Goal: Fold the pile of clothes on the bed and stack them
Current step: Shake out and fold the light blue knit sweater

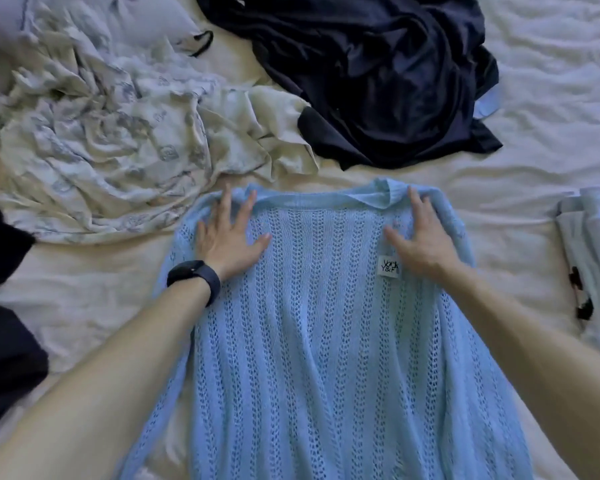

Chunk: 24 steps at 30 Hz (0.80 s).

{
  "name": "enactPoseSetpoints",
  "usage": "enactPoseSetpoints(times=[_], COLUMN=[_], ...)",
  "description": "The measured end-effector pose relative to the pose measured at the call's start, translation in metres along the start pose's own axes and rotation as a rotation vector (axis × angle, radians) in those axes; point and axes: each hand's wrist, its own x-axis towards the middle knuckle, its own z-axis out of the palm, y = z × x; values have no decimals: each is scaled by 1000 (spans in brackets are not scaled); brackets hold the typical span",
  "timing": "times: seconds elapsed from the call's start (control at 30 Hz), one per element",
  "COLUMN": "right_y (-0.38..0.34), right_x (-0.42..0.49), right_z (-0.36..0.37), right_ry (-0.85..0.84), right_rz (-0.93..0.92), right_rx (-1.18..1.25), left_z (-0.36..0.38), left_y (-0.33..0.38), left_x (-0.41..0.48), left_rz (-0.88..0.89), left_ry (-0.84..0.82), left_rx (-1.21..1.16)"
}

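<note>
Pressing flat on a light blue knit sweater (323, 323) spread across the bed (534, 161), the left hand (231, 237) and right hand (423, 242) rest near its collar, fingers straight and spread, gripping nothing — probably smoothing it for folding. Crumpled cream patterned cloth (111, 143) and a dark garment (378, 77) wait beyond — unfolded.

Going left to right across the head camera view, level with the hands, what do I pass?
Dark garment at the left edge → left hand → white label → right hand → pale folded clothes at the right edge. Both hands lie flat on the blue knit sweater.
</note>
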Motion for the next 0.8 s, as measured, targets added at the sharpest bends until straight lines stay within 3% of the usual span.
enactPoseSetpoints(times=[0.1,0.27,0.47,0.57,0.73,0.8], right_y=[10,15,33,47,80,91], right_x=[-21,-97,-292,-362,-408,-402], right_z=[30,70,127,139,142,141], right_ry=[84,99,-1,40,183,274], right_rz=[-94,-90,-59,23,207,199], right_rx=[-334,-455,-379,-293,-182,-111], left_z=[35,45,116,141,164,166], left_y=[-1,-2,-9,-19,-44,-53], left_x=[-13,-39,-212,-303,-388,-393], left_rz=[-19,24,115,106,101,93], left_ry=[78,238,17,-12,-52,10], left_rx=[212,155,157,117,206,197])
